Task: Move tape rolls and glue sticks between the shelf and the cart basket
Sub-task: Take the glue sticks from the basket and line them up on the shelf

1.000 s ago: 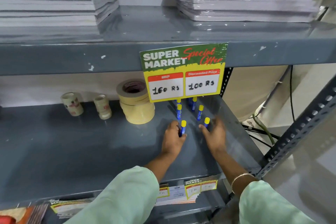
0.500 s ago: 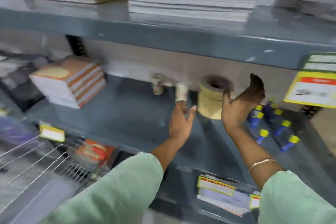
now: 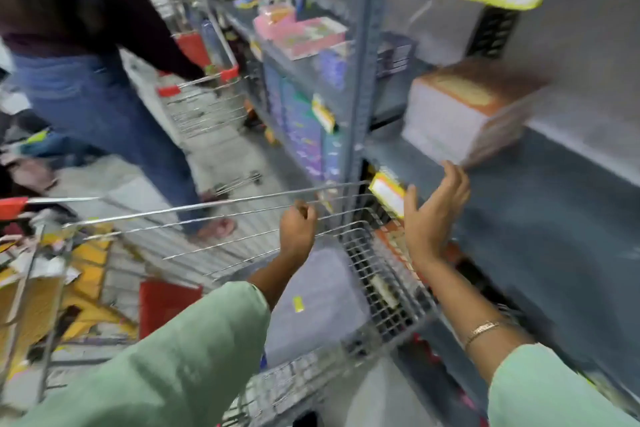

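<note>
The view is blurred. My left hand [image 3: 298, 227] hangs over the wire cart basket [image 3: 207, 206] with its fingers curled in; I see nothing in it and its palm is hidden. My right hand [image 3: 433, 215] is open, palm facing left, at the front edge of the grey shelf [image 3: 519, 218], beside a yellow price tag [image 3: 388, 194]. No tape rolls or glue sticks are in view. A small yellow item [image 3: 298, 303] lies on a pale flat surface inside the basket.
A stack of notebooks [image 3: 467, 107] sits on the shelf behind my right hand. The shelf's steel upright [image 3: 360, 80] stands just past the basket. A person in jeans [image 3: 86, 97] stands at left holding a second cart [image 3: 201, 104].
The view has swung left from the tape rolls and glue sticks to the cart. Both hands left the tape; my left hand curled its fingers over the basket.
</note>
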A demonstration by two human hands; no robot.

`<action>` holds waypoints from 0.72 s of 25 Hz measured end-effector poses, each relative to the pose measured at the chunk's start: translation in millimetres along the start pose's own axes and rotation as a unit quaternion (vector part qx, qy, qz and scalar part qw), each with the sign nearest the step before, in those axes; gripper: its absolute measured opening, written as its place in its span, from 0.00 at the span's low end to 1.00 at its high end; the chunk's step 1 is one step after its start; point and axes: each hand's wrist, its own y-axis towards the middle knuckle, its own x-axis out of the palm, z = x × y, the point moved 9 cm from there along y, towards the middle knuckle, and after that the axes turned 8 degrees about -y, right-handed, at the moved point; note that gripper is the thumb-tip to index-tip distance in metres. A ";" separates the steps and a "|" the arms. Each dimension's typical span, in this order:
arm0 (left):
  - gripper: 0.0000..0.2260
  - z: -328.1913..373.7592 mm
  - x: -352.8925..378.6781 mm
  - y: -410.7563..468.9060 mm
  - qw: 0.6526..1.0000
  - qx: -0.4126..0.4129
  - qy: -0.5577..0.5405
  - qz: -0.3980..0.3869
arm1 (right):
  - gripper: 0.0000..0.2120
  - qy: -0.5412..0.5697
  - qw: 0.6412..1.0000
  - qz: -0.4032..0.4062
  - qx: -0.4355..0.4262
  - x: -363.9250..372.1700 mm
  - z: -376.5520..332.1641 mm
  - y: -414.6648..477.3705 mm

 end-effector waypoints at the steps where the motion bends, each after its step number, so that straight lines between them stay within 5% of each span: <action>1: 0.13 -41.6 -21.5 16.0 0.998 -0.045 0.038 -0.002 | 0.25 0.001 0.999 -0.051 -0.004 41.7 -9.5 -15.9; 4: 0.08 -167.9 -73.2 31.2 0.970 -0.185 0.150 -0.044 | 0.19 -0.028 0.953 -0.298 0.033 178.7 -8.4 -98.1; 8: 0.16 -288.4 -91.9 4.7 0.909 -0.311 0.246 -0.128 | 0.13 -0.150 0.750 -0.640 0.075 296.6 48.5 -270.6; 11: 0.16 -344.5 -77.6 -13.8 0.890 -0.379 0.204 -0.147 | 0.12 -0.188 0.688 -0.698 0.066 327.6 76.3 -354.8; 14: 0.21 -363.0 -56.9 -15.7 0.902 -0.324 0.228 -0.168 | 0.11 -0.203 0.687 -0.696 0.050 341.7 79.8 -395.1; 18: 0.15 -359.2 -45.8 -12.6 0.889 -0.302 0.290 -0.184 | 0.11 -0.215 0.696 -0.684 0.045 343.7 84.4 -410.4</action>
